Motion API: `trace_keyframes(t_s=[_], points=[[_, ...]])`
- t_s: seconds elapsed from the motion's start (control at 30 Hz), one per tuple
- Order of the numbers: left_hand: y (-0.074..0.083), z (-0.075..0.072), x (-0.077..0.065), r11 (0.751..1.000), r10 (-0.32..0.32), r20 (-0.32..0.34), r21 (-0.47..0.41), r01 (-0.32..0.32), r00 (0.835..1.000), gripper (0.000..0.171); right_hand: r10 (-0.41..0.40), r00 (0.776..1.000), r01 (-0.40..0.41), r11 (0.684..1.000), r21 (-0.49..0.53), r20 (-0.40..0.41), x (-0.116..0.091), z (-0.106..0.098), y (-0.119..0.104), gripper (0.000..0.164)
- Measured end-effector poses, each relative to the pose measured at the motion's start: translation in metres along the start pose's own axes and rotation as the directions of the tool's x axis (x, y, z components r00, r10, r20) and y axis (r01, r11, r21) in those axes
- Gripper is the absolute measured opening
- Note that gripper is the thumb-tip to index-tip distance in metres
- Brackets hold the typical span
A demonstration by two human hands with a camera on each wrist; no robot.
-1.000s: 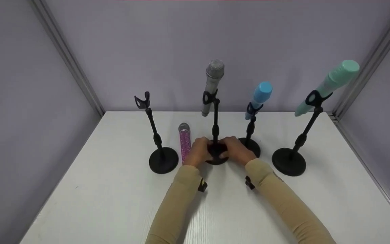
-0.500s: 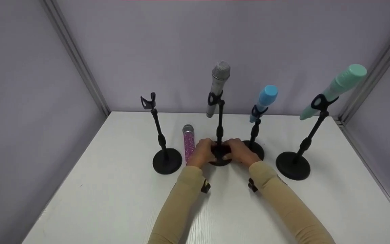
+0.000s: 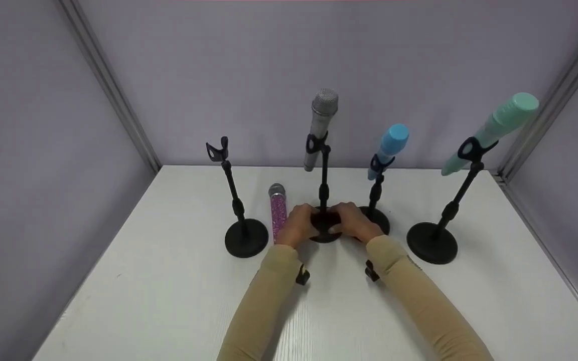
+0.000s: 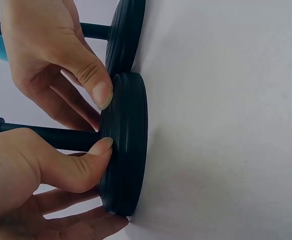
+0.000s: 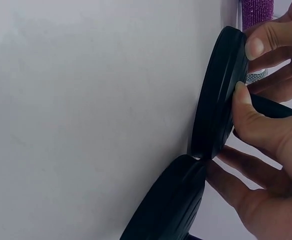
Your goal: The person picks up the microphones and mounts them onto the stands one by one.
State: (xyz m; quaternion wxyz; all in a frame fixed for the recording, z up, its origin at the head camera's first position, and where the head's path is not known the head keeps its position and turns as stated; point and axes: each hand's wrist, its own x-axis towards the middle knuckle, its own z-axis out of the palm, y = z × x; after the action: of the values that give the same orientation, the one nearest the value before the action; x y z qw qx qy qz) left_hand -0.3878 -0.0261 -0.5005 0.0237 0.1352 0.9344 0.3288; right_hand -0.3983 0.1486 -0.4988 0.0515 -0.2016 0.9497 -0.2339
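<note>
In the head view, my left hand (image 3: 298,225) and right hand (image 3: 353,221) grip opposite sides of the round black base (image 3: 325,231) of a microphone stand. Its clip holds a silver microphone (image 3: 323,113), head up and tilted. The left wrist view has my left thumb (image 4: 78,167) pressed on top of the base (image 4: 128,150), fingers around the rim. From the right wrist, my right thumb (image 5: 248,112) lies likewise on the base (image 5: 218,95). The base stands on the table, its edge touching or almost touching the neighbouring stand's base (image 5: 166,205).
Left of the hands lies a pink glitter microphone (image 3: 278,210), beside a stand with a bare clip (image 3: 219,150). To the right, one stand holds a blue microphone (image 3: 393,143) and another a mint-green microphone (image 3: 504,118). Grey walls (image 3: 289,60) enclose the white table (image 3: 178,281).
The head view shifts slightly, moving everything in it together. Both hands keep their hold on the stand's base, with no clear movement of the stand among its neighbours.
</note>
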Motion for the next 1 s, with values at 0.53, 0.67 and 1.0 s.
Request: trace_keyframes(t_s=[0.53, 0.67, 1.0], points=[[0.004, -0.032, -0.032, 0.986, 0.147, 0.035, -0.082, -0.143, 0.989, 0.046, 0.011, 1.000, -0.011, 1.000, -0.024, -0.001, -0.014, -0.022, -0.018, 0.031], [0.008, -0.050, -0.053, 0.991, 0.137, 0.041, -0.006, -0.137, 0.990, 0.055, -0.001, 0.999, 0.002, 1.000, -0.029, 0.050, -0.020, -0.031, -0.031, 0.030], [-0.015, -0.097, -0.107, 0.993, 0.113, 0.071, -0.019, -0.112, 0.991, 0.045, -0.116, 0.991, 0.113, 0.993, 0.046, 0.073, -0.026, -0.022, -0.065, 0.025]])
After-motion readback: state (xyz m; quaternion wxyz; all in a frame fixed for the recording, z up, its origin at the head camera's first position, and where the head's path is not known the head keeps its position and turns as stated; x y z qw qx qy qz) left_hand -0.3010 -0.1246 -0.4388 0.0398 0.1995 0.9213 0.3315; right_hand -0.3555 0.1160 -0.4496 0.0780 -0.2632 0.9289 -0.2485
